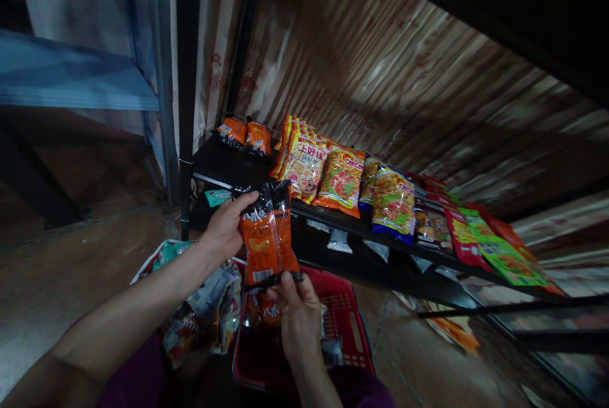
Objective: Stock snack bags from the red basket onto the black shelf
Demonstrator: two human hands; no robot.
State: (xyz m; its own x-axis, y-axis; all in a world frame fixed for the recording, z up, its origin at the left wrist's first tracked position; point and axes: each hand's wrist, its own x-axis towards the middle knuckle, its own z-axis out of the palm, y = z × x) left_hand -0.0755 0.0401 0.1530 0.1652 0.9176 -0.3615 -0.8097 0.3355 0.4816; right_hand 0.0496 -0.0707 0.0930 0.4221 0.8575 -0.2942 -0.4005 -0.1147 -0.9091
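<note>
An orange and black snack bag (267, 236) is held upright between my two hands, its back seam and barcode facing me. My left hand (227, 224) grips its upper left edge, thumb across the front. At the bottom right corner, my right hand (297, 306) pinches the black seal. Below the bag is a red plastic basket (354, 325), with another orange and black bag (271, 311) inside, partly covered by my right hand. Two similar orange bags (245, 135) lie at the left end of the black shelf (223, 164) ahead.
Along the shelf stand yellow snack bags (302, 164), orange-yellow bags (340, 179), a blue-edged bag (393, 202) and green packets (507, 249). A second basket (164, 252) with several packages is at left. A blue metal rack (76, 78) stands further left. Striped curtain (371, 59) hangs behind.
</note>
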